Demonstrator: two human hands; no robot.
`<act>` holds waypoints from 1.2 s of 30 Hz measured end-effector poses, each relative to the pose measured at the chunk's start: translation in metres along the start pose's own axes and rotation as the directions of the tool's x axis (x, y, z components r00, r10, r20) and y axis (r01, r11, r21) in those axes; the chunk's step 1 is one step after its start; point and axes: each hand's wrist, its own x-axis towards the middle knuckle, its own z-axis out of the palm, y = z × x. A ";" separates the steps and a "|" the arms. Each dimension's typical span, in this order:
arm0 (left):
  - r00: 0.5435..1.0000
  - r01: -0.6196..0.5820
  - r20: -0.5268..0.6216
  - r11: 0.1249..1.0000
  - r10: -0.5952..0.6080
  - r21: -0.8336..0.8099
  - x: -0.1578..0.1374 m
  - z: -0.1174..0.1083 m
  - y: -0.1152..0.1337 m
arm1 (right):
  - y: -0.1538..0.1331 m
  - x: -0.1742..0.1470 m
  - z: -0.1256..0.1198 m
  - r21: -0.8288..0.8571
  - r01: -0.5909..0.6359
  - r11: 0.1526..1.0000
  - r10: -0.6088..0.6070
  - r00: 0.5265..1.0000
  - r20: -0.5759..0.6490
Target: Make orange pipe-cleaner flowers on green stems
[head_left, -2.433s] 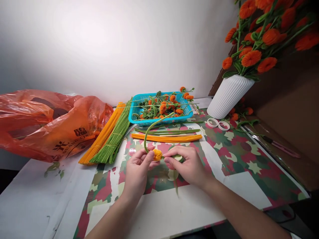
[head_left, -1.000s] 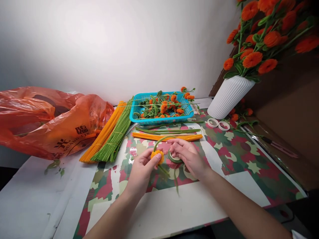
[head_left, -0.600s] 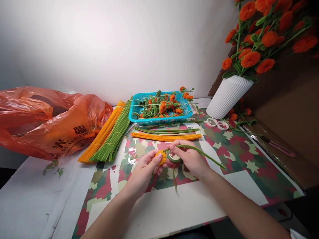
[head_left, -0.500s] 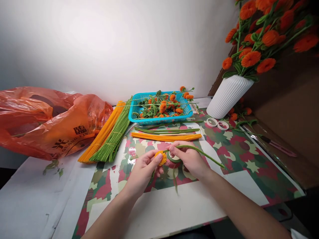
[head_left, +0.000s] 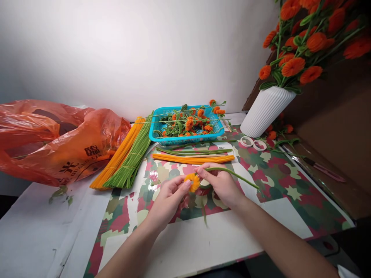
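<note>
Between thumb and fingers, my left hand (head_left: 171, 197) holds a small yellow-orange pipe-cleaner flower (head_left: 193, 182). Close beside it, my right hand (head_left: 222, 183) pinches a green pipe cleaner (head_left: 239, 178), whose long free end curves out to the right. The green piece runs toward the flower's edge; whether the two are joined there is hidden by the fingers. Partly behind the hands, a roll of green tape (head_left: 205, 184) lies on the camouflage-patterned mat (head_left: 278, 170). A strip of green hangs below it.
Behind the hands lie loose yellow pipe cleaners (head_left: 194, 158) and green ones. A blue basket (head_left: 187, 141) holds orange flowers. Bundled pipe cleaners (head_left: 127, 166) and an orange plastic bag (head_left: 78, 154) are left; a white vase (head_left: 265, 112), tape rolls (head_left: 246, 141) and a utility knife (head_left: 324, 172) right.
The yellow flower has turned to face up more and shifted slightly right, toward my right hand. My left hand has moved with it. The green pipe cleaner's free end is a little higher.
</note>
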 end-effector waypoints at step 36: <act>0.995 -0.094 0.051 0.955 0.083 0.280 -0.006 -0.003 0.000 | 0.002 -0.003 -0.004 -0.030 -0.150 0.988 0.152 0.945 0.288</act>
